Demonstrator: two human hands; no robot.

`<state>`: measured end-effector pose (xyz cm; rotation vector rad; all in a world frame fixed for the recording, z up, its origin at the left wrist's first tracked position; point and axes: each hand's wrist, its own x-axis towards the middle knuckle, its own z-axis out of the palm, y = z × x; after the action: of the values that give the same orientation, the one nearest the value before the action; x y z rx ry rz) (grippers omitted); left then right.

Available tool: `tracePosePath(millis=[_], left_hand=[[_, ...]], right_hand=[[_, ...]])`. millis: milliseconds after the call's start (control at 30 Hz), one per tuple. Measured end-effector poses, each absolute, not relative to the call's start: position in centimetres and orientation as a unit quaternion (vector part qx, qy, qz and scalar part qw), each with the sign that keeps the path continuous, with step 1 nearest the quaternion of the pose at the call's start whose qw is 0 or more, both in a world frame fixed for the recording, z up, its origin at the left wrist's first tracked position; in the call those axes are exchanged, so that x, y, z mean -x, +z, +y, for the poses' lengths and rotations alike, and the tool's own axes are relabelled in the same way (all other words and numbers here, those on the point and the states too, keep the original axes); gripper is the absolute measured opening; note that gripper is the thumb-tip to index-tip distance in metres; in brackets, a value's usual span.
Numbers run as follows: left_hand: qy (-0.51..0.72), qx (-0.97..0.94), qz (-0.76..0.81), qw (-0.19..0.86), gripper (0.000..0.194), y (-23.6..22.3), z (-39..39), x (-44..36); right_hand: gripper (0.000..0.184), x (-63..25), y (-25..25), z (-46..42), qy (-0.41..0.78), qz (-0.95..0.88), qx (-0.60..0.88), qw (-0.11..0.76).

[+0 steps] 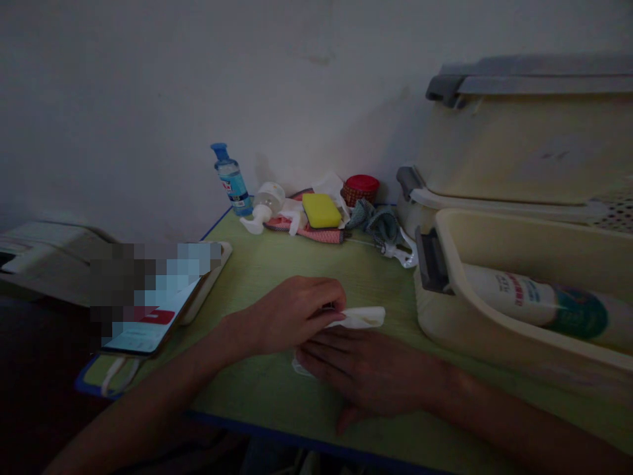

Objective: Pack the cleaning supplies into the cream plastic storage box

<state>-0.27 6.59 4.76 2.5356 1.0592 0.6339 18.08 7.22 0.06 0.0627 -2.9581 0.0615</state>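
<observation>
My left hand (297,313) is closed in a pinch on a thin, crumpled white tissue-like sheet (366,317), just above the green tabletop (237,382). One end of the sheet sticks out to the right of the fingers. Beneath and in front of it, my right hand (368,373) lies palm down with its fingers stretched out towards the left. A pale edge peeks out beyond the right fingertips, and the right palm covers whatever is below it.
A phone (153,323) leans at the left edge. Along the wall stand a blue bottle (232,181), a toppled pump bottle (270,201), a yellow sponge (321,211), cloths (378,224) and a red-lidded jar (361,188). At right, a cream bin (440,323) holds a white-green bottle (539,300).
</observation>
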Motion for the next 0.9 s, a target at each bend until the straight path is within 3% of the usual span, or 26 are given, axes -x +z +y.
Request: tracePosePath(millis=[233,700,900], left_hand=[[0.2,-0.903,0.354,0.136,0.018,4.7,6.4,0.2],[0.085,-0.946,0.297,0.098,0.019,4.3,5.6,-0.6],[0.038,-0.962,0.264,0.063,0.013,4.2,5.3,-0.7]], right_hand=[[0.07,-19.1,0.8,5.3,0.005,-0.998,-0.003,0.063],[0.053,-20.4,0.6,4.4,0.044,-0.996,0.003,0.074],[0.028,-20.2,0.4,4.0,0.031,-0.986,-0.004,0.165]])
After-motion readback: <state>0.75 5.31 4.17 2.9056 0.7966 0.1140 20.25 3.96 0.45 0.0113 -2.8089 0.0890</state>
